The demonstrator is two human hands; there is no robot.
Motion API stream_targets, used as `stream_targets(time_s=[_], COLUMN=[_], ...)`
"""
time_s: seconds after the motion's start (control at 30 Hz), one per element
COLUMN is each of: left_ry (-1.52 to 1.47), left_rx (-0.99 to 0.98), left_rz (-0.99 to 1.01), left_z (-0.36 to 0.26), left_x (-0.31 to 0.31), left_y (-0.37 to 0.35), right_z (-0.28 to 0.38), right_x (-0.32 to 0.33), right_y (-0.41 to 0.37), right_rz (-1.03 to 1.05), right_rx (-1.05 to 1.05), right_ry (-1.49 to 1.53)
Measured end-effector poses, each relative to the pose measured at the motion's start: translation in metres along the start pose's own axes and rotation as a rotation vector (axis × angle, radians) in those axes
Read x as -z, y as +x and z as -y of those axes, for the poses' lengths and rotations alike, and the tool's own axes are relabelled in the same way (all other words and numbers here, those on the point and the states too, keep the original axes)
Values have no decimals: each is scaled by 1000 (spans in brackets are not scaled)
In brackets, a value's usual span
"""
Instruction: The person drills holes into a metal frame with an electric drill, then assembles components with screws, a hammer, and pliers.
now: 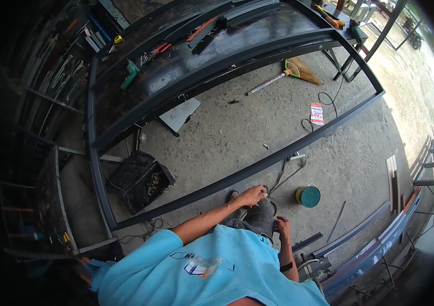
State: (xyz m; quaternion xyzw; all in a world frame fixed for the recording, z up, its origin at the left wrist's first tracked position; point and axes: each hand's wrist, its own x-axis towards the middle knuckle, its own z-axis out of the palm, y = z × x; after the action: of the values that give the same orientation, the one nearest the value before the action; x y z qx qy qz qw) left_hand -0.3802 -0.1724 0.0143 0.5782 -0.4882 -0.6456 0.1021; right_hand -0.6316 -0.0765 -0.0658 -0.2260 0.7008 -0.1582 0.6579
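My left hand (252, 196) is in front of my dark trousers (259, 218), its fingers curled together. Whatever it grips, if anything, is too small to make out. Close to my right hip hangs my right hand (282, 225), fingers bent inward; their inner side is hidden. Just beyond my left hand runs the near bar of a long dark metal frame (237, 176). A green-lidded can (308, 196) stands on the floor to the right of my hands. Cables lie on the ground by my feet.
A black tool box (145, 181) stands under the frame's left end. A green power tool (130, 74) and red-handled pliers (162, 49) lie on the dark worktable. A broom (301, 71) lies on the floor. Metal bars (354, 229) are at right. Blue clothing of another person (97, 270) shows lower left.
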Motion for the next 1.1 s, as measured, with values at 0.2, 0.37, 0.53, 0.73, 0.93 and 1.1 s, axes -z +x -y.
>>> stream_targets(time_s=[0.2, 0.37, 0.53, 0.73, 0.93, 1.1], left_ry=[423, 723, 604, 368, 427, 479], left_rx=[77, 6, 161, 289, 407, 328], left_rz=[-27, 26, -207, -458, -318, -431], left_z=[53, 47, 57, 143, 217, 235], left_x=[-20, -7, -30, -69, -17, 92], left_y=[57, 98, 164, 280, 376, 412], right_z=[-17, -37, -14, -8, -91, -82], right_x=[-39, -38, 1, -7, -8, 18], right_y=[47, 31, 77, 172, 264, 249], right_rz=[-159, -243, -310, -347, -161, -110], right_rx=[212, 153, 125, 224, 117, -42], right_ry=[206, 63, -119, 123, -146, -1])
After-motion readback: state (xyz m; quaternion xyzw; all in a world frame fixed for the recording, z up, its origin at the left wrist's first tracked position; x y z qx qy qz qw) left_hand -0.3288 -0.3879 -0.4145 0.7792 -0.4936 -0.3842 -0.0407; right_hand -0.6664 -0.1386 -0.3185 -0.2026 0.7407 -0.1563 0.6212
